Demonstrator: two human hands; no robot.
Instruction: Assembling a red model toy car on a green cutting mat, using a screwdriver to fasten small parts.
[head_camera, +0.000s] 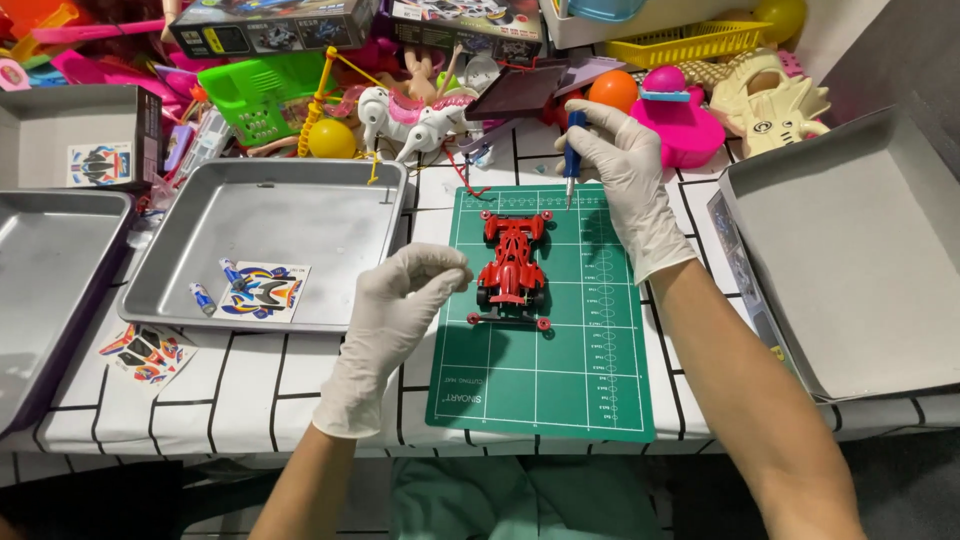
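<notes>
One red toy car (512, 268) sat on one green cutting mat (545, 340), near the mat's upper middle, nose pointing away from the person. Two gloved hands were over the table. The left hand (395, 315) hovered just left of the car, its fingers curled inward with the tips pinched together; whether anything small sat between them could not be told. The right hand (625, 185) was closed around one blue-handled screwdriver (572, 165), held upright with its tip down on the mat just beyond the car's front right corner. Left of the mat lay two metal trays: the nearer tray (265, 245) held one sticker sheet (262, 290) and two small batteries (203, 298), while the farther tray (45, 290) ran off the left edge. A second sticker sheet (145, 352) lay on the tablecloth below the trays. One grey box lid (850, 250) sat at the right, one open box (75, 135) at the upper left, and one white toy horse (415, 120) stood among the heaped toys behind.
</notes>
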